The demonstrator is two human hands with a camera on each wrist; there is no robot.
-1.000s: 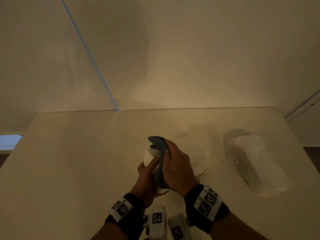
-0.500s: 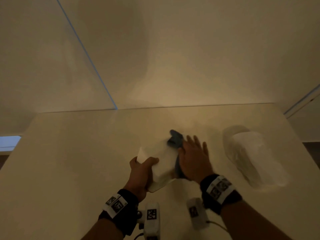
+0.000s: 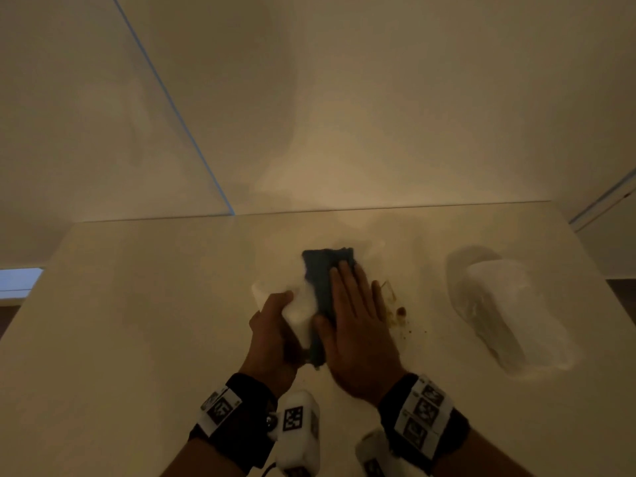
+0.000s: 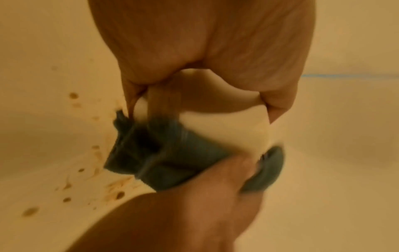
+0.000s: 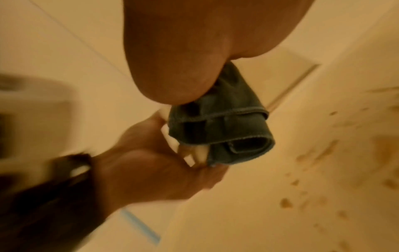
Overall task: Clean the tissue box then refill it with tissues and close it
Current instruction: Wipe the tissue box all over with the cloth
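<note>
The white tissue box (image 3: 296,306) is held above the table, gripped at its near left end by my left hand (image 3: 272,330). A folded dark blue cloth (image 3: 325,284) lies along the box's right side. My right hand (image 3: 356,321) presses the cloth flat against the box with straight fingers. In the left wrist view the box (image 4: 226,126) shows white between my fingers, with the cloth (image 4: 172,162) below it. The right wrist view shows the cloth (image 5: 222,122) folded under my palm. A wrapped white pack of tissues (image 3: 499,311) lies on the table at the right.
Brown stains and specks (image 3: 399,313) mark the white table (image 3: 137,321) just right of my right hand, also seen as stains (image 4: 71,179) in the left wrist view. The table meets a pale wall (image 3: 378,98) at the back.
The right hand has swept the cloth from the box's near end to its right side, and the cloth now lies flatter. The left hand still holds the box.
</note>
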